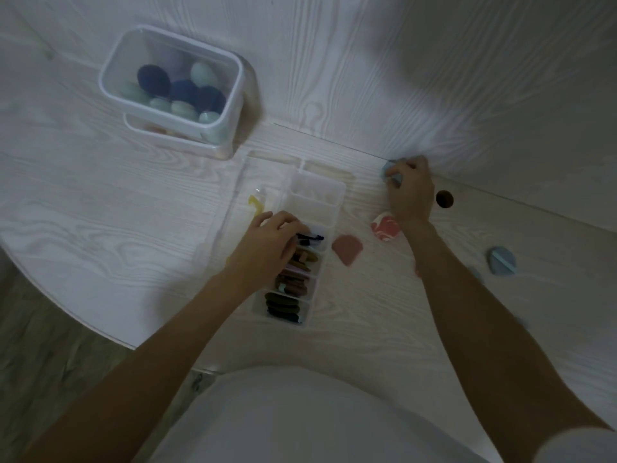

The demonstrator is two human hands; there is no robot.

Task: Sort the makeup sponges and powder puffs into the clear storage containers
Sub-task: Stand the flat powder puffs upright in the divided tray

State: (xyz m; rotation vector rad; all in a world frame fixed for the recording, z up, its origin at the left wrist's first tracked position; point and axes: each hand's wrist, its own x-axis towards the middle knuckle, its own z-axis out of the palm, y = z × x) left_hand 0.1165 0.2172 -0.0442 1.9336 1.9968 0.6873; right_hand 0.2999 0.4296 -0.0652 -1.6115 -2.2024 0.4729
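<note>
Two clear containers sit on the table (pixel 100 228): a tall tub (pixel 173 91) of navy and mint egg sponges, and a divided organizer (pixel 300 245), long axis running away from me, its near cells packed with puffs. My left hand (pixel 270 242) pinches a dark puff (pixel 310 237) over it; my right hand (pixel 409 192), beyond the organizer's right side, grips a blue puff (pixel 390 170).
</note>
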